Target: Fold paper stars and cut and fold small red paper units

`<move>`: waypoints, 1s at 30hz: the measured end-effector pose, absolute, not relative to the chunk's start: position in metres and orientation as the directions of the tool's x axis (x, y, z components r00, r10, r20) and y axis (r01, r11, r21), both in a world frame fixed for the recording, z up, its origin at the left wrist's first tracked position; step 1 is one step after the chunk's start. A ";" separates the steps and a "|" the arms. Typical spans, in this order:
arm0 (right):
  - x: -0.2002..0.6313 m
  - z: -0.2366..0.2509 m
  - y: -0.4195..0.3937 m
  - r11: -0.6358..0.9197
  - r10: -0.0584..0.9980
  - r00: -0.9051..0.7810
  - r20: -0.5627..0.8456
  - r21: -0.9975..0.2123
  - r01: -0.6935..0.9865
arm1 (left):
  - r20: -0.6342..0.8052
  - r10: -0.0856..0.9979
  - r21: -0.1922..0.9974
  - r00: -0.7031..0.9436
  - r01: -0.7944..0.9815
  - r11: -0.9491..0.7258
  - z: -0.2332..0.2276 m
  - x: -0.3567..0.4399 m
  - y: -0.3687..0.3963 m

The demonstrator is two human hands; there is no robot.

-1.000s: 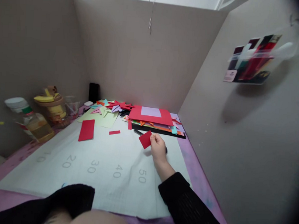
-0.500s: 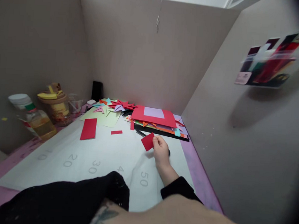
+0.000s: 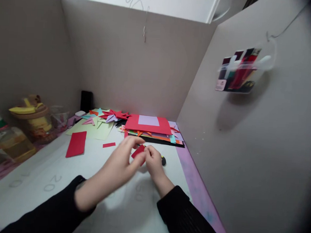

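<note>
Right hand: thumb and fingers closed in a pinch on the near right side of the square.
Left hand: thumb and fingers spread in a wide curve about the square, slightly blurred; could not tell whether they touched it.
Square: red, held between the hands above the mat, partly hidden by the left thumb.
Black handle: just right of the right hand, rest hidden.
Strip: red, flat on the mat, left of the hands.
Card: red, farther left, flat.
Stack: coloured paper beyond the hands, lilac piece on top.
Stars: folded paper, heaped left of the stack.
Left edge: bottle, cup.
</note>
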State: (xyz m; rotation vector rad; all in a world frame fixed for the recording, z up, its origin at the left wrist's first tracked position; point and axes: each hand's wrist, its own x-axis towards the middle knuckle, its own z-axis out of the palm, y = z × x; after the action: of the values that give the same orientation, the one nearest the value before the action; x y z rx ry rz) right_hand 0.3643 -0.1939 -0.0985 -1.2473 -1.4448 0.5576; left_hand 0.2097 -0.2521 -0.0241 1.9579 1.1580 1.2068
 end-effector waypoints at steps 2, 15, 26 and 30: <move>0.362 -0.099 -0.196 0.389 0.885 0.058 0.462 -0.802 0.453 | 0.384 0.906 0.778 0.180 0.465 -0.422 -0.028 0.205 -0.212; 0.365 -0.103 -0.191 0.449 0.873 -0.237 0.426 -0.517 0.729 | 0.110 0.991 0.947 0.082 0.293 -0.130 -0.081 0.154 -0.176; 0.383 -0.114 -0.168 0.177 0.973 -0.144 0.181 -0.176 0.968 | 0.012 0.972 1.000 -0.234 0.005 -0.011 -0.107 0.106 -0.160; 0.376 -0.109 -0.176 0.303 0.902 -0.232 0.364 -0.152 0.941 | 0.041 0.973 0.997 -0.228 -0.061 -0.056 -0.106 0.108 -0.160</move>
State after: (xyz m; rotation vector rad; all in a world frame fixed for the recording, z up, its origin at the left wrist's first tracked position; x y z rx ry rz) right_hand 0.3764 -0.1755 -0.1088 -1.6485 -2.1953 -0.1380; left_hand 0.1083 -0.1600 -0.1058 1.0781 1.3003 1.4438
